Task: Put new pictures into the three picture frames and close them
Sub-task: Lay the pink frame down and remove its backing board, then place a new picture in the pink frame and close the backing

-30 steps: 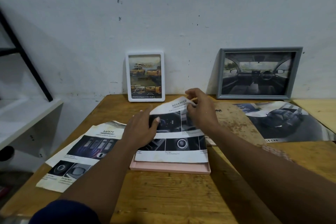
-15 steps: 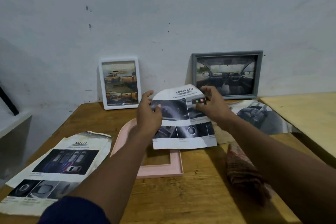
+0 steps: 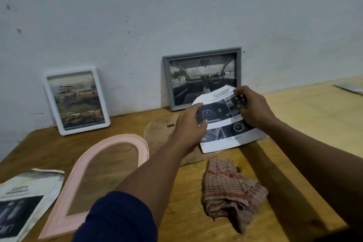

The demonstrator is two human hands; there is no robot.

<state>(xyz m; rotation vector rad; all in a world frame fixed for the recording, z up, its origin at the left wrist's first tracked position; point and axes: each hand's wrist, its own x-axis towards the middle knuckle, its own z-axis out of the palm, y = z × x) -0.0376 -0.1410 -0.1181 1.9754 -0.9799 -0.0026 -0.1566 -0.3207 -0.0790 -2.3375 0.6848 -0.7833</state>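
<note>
I hold a printed sheet headed "ADVANCED" (image 3: 231, 129) in front of the grey frame. My left hand (image 3: 189, 124) grips its left edge and my right hand (image 3: 252, 107) pinches its top right part. An arched pink frame (image 3: 94, 165) lies flat and empty on the wooden table (image 3: 176, 212), to the left of my left arm. A brown arched backing board (image 3: 159, 133) lies under my left hand. A white frame (image 3: 75, 100) and a grey frame (image 3: 200, 76) lean on the wall, each with a car picture inside.
A crumpled checked cloth (image 3: 231, 192) lies on the table below the sheet. Another printed sheet headed "SAFETY" (image 3: 21, 202) sits at the lower left edge. A paler tabletop (image 3: 314, 116) adjoins on the right.
Both hands lifted the "ADVANCED" sheet off the pink frame and carried it right and back, toward the grey frame. The pink frame now lies uncovered.
</note>
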